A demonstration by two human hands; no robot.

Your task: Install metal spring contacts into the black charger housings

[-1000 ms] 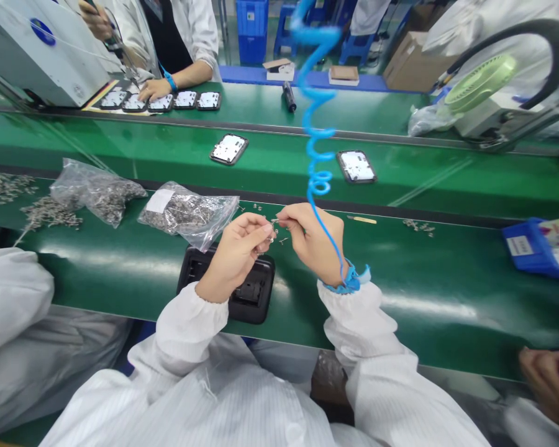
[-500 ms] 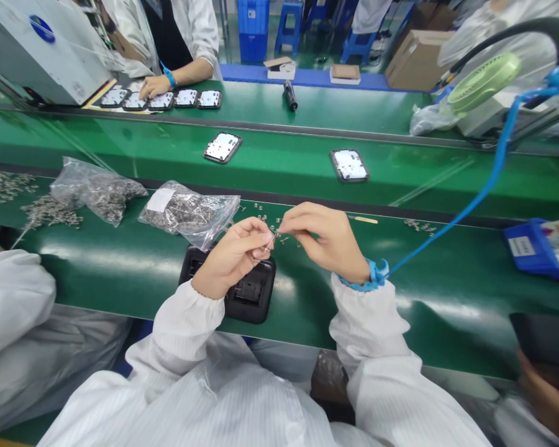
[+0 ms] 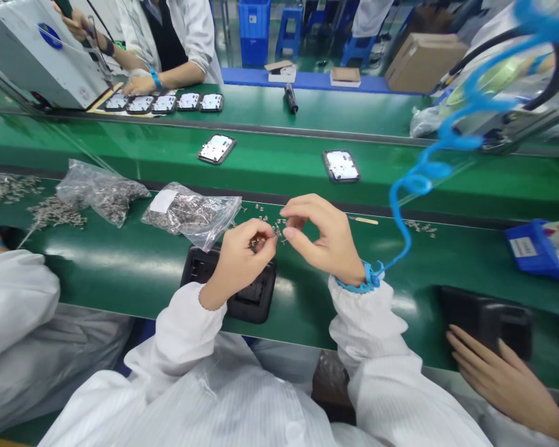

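Note:
My left hand (image 3: 240, 261) is curled shut around several small metal parts (image 3: 256, 242), held above a black plastic housing (image 3: 242, 292) on the green bench. My right hand (image 3: 323, 239) pinches thumb and forefinger together on one tiny metal part just right of the left hand's fingertips. A blue wrist strap (image 3: 366, 279) with a coiled blue cord (image 3: 419, 180) runs from my right wrist up to the right. More loose small parts (image 3: 270, 223) lie on the bench beyond my fingers.
Two clear bags of metal parts (image 3: 190, 214) (image 3: 100, 189) lie left of my hands. Two flat units (image 3: 217, 149) (image 3: 341, 166) ride the conveyor behind. A neighbour's hand (image 3: 498, 372) touches another black housing (image 3: 487, 320) at right. A blue bin (image 3: 540, 248) sits far right. A person works opposite.
My hands have drawn slightly apart, the right one lifting a pinched part away. The blue cord swung to the right. A neighbour's hand and black housing appeared at lower right.

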